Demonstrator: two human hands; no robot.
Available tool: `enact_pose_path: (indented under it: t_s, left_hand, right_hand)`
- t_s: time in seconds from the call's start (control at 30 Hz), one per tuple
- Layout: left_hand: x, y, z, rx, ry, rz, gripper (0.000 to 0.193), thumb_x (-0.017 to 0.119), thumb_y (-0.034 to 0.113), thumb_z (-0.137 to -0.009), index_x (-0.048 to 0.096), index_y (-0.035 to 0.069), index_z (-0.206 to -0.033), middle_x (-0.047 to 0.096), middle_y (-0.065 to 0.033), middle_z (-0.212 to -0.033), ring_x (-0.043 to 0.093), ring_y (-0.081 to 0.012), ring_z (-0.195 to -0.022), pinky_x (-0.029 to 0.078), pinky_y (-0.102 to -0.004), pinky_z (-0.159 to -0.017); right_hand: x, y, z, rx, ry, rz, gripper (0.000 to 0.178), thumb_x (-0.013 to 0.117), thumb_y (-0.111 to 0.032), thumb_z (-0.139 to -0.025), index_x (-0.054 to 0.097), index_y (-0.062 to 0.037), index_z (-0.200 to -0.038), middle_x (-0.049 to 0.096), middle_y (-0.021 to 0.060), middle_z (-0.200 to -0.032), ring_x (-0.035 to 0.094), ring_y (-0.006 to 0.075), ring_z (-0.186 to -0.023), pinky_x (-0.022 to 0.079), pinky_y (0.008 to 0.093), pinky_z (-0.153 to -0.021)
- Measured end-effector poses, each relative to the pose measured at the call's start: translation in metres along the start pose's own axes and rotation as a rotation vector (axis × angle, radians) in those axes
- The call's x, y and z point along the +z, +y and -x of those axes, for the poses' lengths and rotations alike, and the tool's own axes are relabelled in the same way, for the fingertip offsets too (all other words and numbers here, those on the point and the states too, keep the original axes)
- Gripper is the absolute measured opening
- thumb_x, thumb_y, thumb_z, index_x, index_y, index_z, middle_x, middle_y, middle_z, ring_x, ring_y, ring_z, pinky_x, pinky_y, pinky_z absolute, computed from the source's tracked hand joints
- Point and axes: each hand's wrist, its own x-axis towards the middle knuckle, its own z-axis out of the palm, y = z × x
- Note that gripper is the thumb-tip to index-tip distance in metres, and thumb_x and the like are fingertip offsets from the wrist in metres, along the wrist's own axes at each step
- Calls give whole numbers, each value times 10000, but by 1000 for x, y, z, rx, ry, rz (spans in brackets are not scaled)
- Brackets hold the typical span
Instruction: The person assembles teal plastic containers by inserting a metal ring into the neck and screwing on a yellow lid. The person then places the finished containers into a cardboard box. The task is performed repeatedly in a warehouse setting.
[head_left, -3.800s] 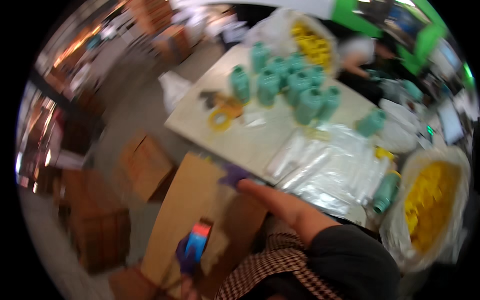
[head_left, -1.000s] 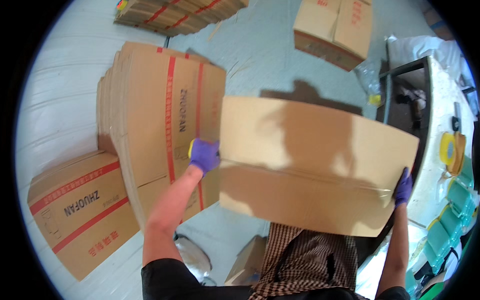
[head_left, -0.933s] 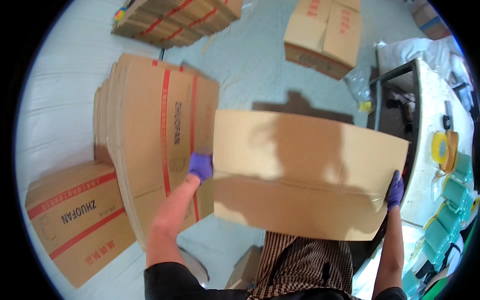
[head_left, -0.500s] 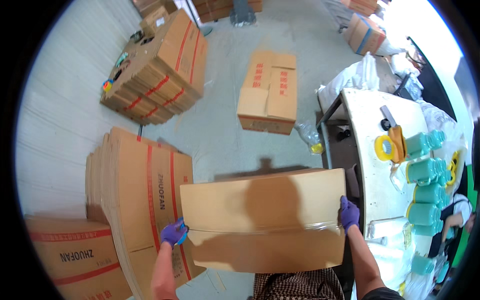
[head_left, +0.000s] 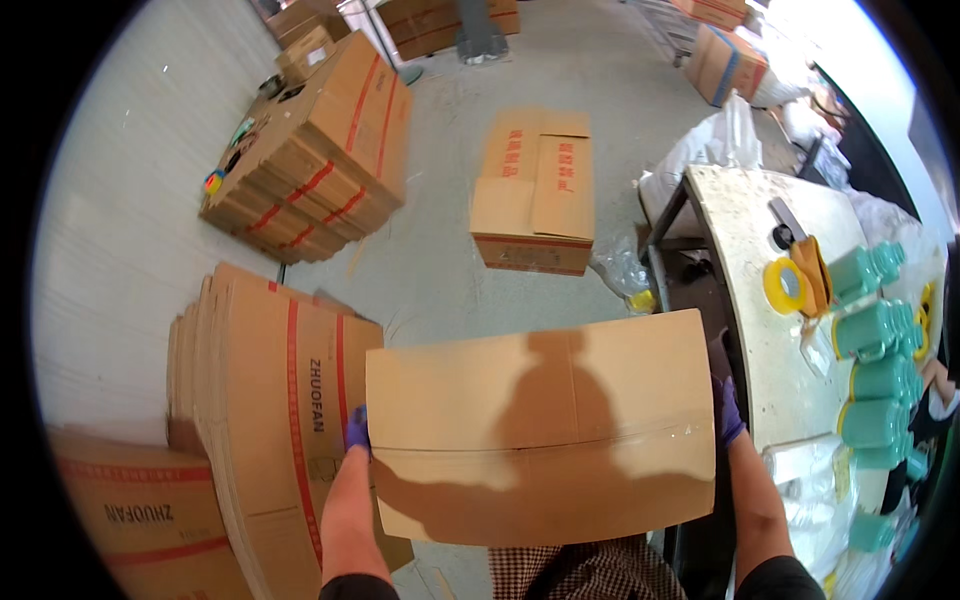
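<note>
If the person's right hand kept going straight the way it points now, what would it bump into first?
The right hand, gripping the flat cardboard sheet at its edge, points up the picture. First in that line looks to be the dark frame under the white table, though depth is hard to judge.

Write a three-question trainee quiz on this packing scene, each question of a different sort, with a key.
1. True or false: both hands grip the flat cardboard sheet.
2. Which colour are the gloves on the left hand and right hand? A red, B purple, C white.
3. Fill in: the yellow tape roll lies on the white ____.

Key: 1 true; 2 B; 3 table.
</note>
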Motion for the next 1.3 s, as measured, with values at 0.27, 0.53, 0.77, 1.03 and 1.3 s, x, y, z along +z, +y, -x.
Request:
enact_pose_path:
  t_s: [0.27, 0.53, 0.77, 1.03, 1.3]
  left_hand:
    - [6, -28, 59, -254, -384, 743, 370, 503, 337, -975, 644, 94, -1216, 698, -108, -1119, 674, -272, -1014, 576, -401, -851]
    - [-9, 94, 194, -232, -243, 398, 370, 491, 383, -996, 648, 68, -1108, 705, -100, -1038, 682, -263, -898, 577, -406, -819]
    - [-33, 122, 240, 154, -1, 219, 402, 786, 227, -870, 577, 15, -1139, 698, -151, -1020, 676, -213, -909, 556, -359, -814]
    - [-44, 123, 190, 310, 66, -90, 384, 720, 332, -877, 631, 44, -1116, 694, -90, -983, 626, -190, -845, 520, -373, -768]
    - [-78, 96, 229, 348, 857, 65, 336, 630, 305, -951, 596, 85, -1203, 659, -68, -1050, 636, -199, -865, 540, -376, -759]
  right_hand:
    - [25, 6, 67, -162, 181, 334, 331, 513, -232, -1040, 523, -45, -1313, 593, 48, -1185, 566, 142, -1063, 525, 315, -885]
    - [81, -154, 163, -76, 80, 400, 324, 467, -243, -1049, 547, -31, -1281, 634, 68, -1132, 626, 178, -992, 553, 305, -807]
    - [94, -191, 132, -185, 169, 422, 436, 478, -324, -1026, 442, -59, -1371, 541, 108, -1250, 521, 244, -1120, 456, 345, -915]
    - [123, -213, 165, -309, 475, 1021, 638, 511, -440, -985, 296, -105, -1484, 400, 172, -1418, 367, 356, -1292, 309, 417, -1059]
    - [331, -133, 238, -304, -379, 1197, 863, 543, -556, -943, 151, -151, -1596, 260, 235, -1587, 212, 469, -1463, 162, 489, -1204]
